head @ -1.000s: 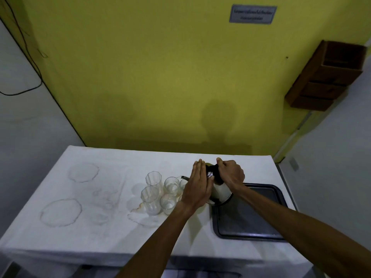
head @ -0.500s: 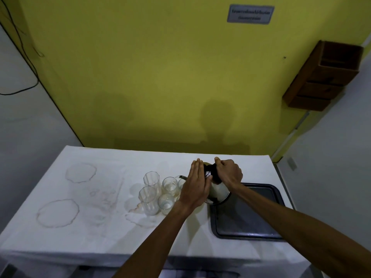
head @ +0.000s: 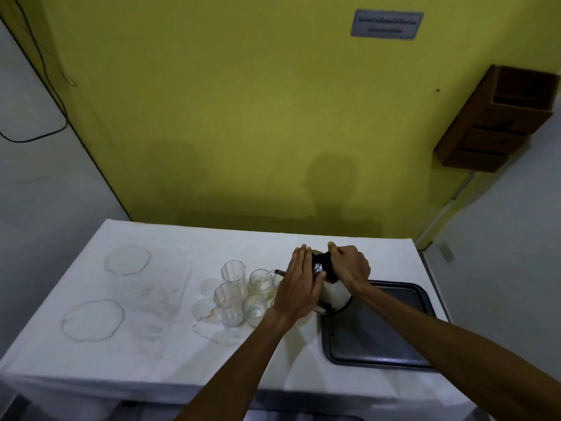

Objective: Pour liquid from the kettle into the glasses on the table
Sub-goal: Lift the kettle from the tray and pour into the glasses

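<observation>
Overhead, the wall sign (head: 387, 24) bore writing too blurred to read, while the tilted kettle (head: 335, 294) hung between the hands, the right hand (head: 349, 268) gripping its black handle and the left hand (head: 299, 287) pressing flat, fingers straight, against its side, spout over the glasses (head: 243, 294) on the desk (head: 151, 299).

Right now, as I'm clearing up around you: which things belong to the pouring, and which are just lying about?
Job in hand:
kettle, right hand gripping its handle, left hand flat against it
glasses

Lying about:
tray
sign
wooden box
</observation>
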Tool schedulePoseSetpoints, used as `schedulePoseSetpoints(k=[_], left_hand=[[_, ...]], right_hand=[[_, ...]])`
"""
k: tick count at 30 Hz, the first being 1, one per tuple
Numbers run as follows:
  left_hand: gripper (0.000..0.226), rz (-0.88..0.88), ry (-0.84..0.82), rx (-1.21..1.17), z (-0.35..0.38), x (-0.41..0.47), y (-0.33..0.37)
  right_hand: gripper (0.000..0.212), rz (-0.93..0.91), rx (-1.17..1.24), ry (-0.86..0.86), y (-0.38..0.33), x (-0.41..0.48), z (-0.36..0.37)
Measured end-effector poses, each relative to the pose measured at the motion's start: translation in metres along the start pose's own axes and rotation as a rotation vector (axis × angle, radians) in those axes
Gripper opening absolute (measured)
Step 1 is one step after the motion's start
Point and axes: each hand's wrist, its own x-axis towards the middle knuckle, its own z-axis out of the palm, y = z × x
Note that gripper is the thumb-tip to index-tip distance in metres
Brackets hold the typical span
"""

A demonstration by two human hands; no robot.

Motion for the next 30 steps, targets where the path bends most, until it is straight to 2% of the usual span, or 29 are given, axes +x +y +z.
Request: schedulePoseSetpoints(k=[22,30], left_hand=[[0.08,0.008,-0.002,0.015,-0.002,-0.001,-0.004],[0.064,0.136,0.019,0.103,-0.009,-0.001,0.008]], right_hand=[[0.051,0.02,0.009,-0.005,-0.004,-0.004,0.003],[0.05,0.047,0.213,-0.024,0.018,-0.008,0.005]])
